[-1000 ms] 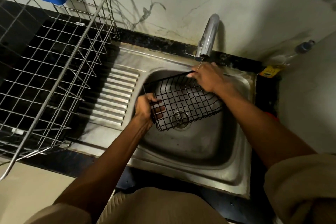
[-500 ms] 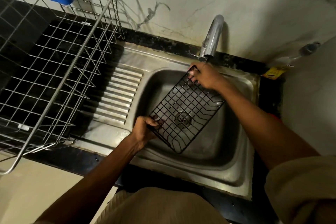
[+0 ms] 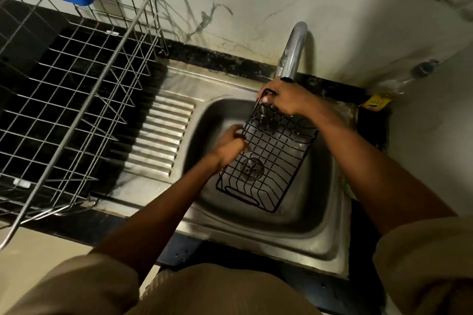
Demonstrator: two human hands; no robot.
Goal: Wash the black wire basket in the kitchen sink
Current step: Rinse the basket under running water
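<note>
Black wire basket (image 3: 271, 158), mid-wash: right hand (image 3: 286, 98) grips its 12 o'clock rim, left hand (image 3: 230, 146) grips its 9 o'clock edge; rinsing unfinished.

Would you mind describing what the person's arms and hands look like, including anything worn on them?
Both forearms are bare. Loose beige sleeves sit pushed up near the elbows: the left sleeve and the right sleeve. The left hand and right hand wear no gloves; no watch, bracelet or ring is visible.
</note>
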